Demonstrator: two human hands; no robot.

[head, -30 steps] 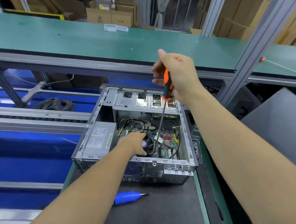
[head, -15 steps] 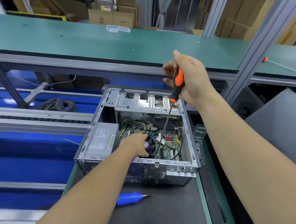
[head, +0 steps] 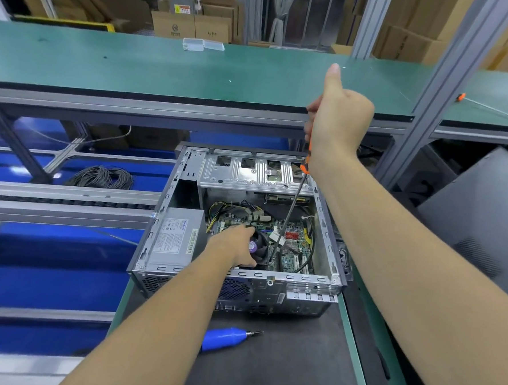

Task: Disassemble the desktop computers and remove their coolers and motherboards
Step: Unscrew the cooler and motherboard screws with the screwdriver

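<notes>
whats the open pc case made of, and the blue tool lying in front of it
Computer case: looks like bare sheet metal, a dull silver finish with stamped slots and folded edges. Blue tool: probably smooth moulded plastic with a soft sheen, ending in a small dark metal tip.

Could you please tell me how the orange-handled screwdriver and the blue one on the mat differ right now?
The orange-handled screwdriver is gripped by the right hand; the blue screwdriver lies untouched on the black mat. The orange one stands steeply, its long thin shaft reaching into the open computer case; the blue one lies flat outside it, with a thick body and a short tip.
</notes>
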